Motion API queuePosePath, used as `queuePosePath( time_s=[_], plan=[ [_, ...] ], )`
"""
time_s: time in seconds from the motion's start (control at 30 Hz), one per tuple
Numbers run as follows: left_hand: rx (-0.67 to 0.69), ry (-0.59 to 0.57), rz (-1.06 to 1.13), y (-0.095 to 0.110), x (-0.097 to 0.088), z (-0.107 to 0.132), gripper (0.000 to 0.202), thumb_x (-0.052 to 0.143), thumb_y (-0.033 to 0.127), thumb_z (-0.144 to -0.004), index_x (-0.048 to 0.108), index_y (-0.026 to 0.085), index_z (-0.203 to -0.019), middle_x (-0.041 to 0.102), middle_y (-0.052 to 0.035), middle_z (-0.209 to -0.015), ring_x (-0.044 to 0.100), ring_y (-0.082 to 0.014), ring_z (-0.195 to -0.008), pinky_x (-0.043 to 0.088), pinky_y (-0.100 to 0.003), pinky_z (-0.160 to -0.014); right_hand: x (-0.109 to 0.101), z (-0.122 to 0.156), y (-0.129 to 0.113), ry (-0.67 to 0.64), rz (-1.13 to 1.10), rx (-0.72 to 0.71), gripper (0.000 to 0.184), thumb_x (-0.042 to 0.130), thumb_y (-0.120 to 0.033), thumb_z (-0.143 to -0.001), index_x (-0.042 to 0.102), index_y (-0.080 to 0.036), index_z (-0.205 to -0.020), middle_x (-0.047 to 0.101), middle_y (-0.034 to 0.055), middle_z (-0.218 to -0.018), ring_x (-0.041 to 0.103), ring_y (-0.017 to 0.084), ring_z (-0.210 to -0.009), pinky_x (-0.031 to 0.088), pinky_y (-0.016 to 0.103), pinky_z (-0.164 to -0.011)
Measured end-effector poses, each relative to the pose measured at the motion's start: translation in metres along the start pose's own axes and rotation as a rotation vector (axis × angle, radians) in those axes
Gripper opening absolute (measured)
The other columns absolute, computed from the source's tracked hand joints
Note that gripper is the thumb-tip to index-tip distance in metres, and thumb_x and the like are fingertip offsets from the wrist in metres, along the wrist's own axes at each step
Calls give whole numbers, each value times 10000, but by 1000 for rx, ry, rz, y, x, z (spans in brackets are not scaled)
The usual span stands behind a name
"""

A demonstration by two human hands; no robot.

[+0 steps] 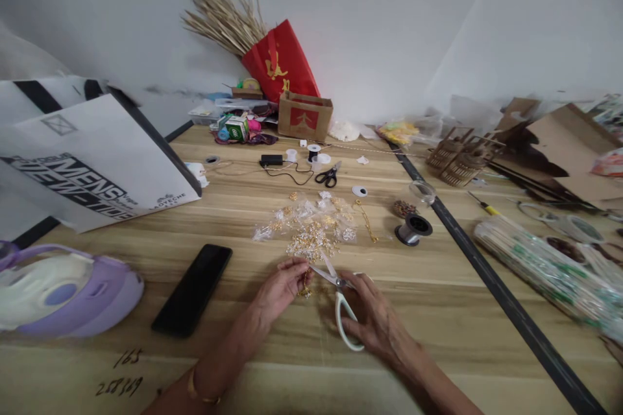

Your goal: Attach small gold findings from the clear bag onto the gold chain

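Note:
My left hand (285,284) pinches a small gold beaded piece (305,288), whose lower end hangs below the fingertips. White-handled scissors (341,305) are in my right hand (372,314), fingers through the handles and blades spread apart. One blade reaches to my left fingertips beside the beaded piece; whether it touches a thread there is too small to tell. Just beyond the blades lies a loose heap of gold and clear beads (311,238), with small clear plastic bags (287,215) of beads behind it. A gold chain (366,220) rests right of the heap.
A black phone (192,290) and a purple-white device (73,292) lie at left, near a large white bag (97,162). Black scissors (329,175), a wire spool (413,229) and a bead dish (403,209) sit beyond. Wrapped bundles (535,272) lie right of the dark strip (467,253).

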State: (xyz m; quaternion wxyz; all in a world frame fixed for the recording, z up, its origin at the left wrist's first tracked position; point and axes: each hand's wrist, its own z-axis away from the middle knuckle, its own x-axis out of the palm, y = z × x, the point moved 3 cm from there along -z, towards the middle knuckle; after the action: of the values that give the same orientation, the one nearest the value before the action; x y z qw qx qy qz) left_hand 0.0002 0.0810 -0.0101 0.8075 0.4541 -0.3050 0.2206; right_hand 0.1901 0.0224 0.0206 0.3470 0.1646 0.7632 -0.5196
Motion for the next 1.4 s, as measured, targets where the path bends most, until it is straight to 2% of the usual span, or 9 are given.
queuePosePath(
  time_s=[0.2, 0.57, 0.97, 1.4],
  plan=[
    [-22, -12, -41, -6, -1, -1, 118, 761, 90, -605, 665, 117, -669, 652, -7, -645, 598, -87, -575, 472, -194, -565, 7, 2, -1, 15, 148, -53, 672, 619, -182, -738, 331, -241, -1342, 527, 93, -1098, 556, 240, -984, 511, 358, -826],
    [-25, -84, -48, -9, 10, 2, 173, 816, 158, -508, 678, 126, -607, 626, -8, -632, 544, -91, -583, 409, -202, -554, 9, 0, -6, 1, 340, -114, 500, 502, -229, -875, 346, -209, -1350, 538, 108, -992, 544, 237, -892, 514, 367, -768],
    [-9, -116, -67, -12, 10, 2, 204, 826, 210, -520, 663, 122, -608, 608, -6, -607, 529, -92, -562, 402, -209, -555, 5, -1, -13, -6, 327, -146, 459, 464, -257, -901, 348, -208, -1343, 559, 106, -1024, 567, 216, -885, 527, 333, -764],
    [16, -146, -89, -14, 5, -1, 148, 797, 166, -578, 689, 103, -657, 634, -20, -623, 551, -94, -566, 408, -205, -562, 8, 2, -8, -46, 359, -130, 485, 453, -259, -907, 314, -182, -1364, 555, 123, -1092, 572, 224, -943, 536, 330, -766]
  ],
)
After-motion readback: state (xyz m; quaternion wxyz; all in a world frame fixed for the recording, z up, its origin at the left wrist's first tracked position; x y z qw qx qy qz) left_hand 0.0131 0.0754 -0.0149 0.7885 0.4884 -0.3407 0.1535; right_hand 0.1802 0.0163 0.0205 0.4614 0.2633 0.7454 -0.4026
